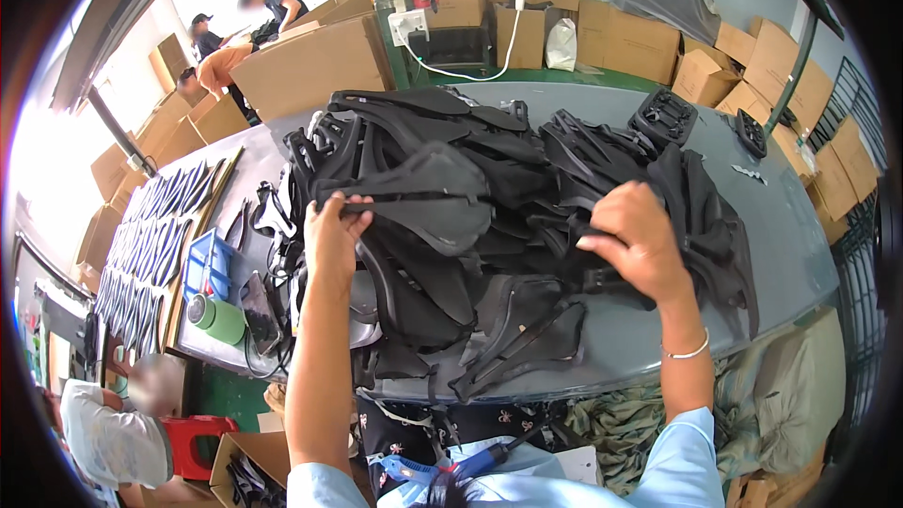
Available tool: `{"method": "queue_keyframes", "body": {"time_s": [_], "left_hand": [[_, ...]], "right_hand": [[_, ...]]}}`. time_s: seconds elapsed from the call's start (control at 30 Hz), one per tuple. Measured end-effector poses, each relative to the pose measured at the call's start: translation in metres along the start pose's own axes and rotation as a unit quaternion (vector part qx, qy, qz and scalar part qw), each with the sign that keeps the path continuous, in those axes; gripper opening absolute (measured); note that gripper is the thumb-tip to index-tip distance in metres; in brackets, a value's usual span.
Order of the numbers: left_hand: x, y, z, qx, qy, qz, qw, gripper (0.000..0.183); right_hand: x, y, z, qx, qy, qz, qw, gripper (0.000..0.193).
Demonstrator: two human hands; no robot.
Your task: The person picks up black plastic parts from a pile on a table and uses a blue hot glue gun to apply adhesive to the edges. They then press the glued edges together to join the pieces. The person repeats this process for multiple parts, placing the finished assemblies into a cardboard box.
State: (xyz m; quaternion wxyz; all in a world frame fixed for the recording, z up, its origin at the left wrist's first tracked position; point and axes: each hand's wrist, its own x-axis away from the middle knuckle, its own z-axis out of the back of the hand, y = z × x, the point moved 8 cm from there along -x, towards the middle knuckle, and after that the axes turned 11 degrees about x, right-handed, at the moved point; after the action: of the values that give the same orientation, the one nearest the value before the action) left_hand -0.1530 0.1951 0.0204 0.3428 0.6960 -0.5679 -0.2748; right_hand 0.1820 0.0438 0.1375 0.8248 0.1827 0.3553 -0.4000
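Observation:
My left hand (336, 223) pinches the narrow nose of a black bicycle saddle piece (437, 212). Its wide rounded end points right, with a slot down the middle, and it is raised over a heaped pile of similar black saddle pieces (527, 155). My right hand (635, 237) is closed above the right part of the heap, thumb pointing left. Dark material sits by that thumb, but what the fingers hold, if anything, blends with the black pieces behind. Nearest me, more saddle pieces (522, 325) lie along the grey table's (790, 254) front edge.
Left on the table are a blue basket (208, 263), a green bottle (218, 318), a phone (261, 310) and a board with rows of dark strips (141, 263). A blue-handled tool (489, 459) is at my lap. Cardboard boxes (628, 40) line the back; several people work at left.

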Motion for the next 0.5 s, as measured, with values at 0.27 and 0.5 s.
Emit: {"method": "queue_keyframes", "body": {"time_s": [0.27,0.5], "left_hand": [[0.077,0.033,-0.068,-0.399,-0.043,-0.256,0.88,0.052],[0.157,-0.089,-0.089,-0.228,-0.307,0.285,0.879,0.037]], "right_hand": [[-0.01,-0.034,0.055,-0.015,0.184,0.036,0.982,0.035],[0.061,-0.131,-0.063,0.012,0.118,0.171,0.978,0.016]]}}
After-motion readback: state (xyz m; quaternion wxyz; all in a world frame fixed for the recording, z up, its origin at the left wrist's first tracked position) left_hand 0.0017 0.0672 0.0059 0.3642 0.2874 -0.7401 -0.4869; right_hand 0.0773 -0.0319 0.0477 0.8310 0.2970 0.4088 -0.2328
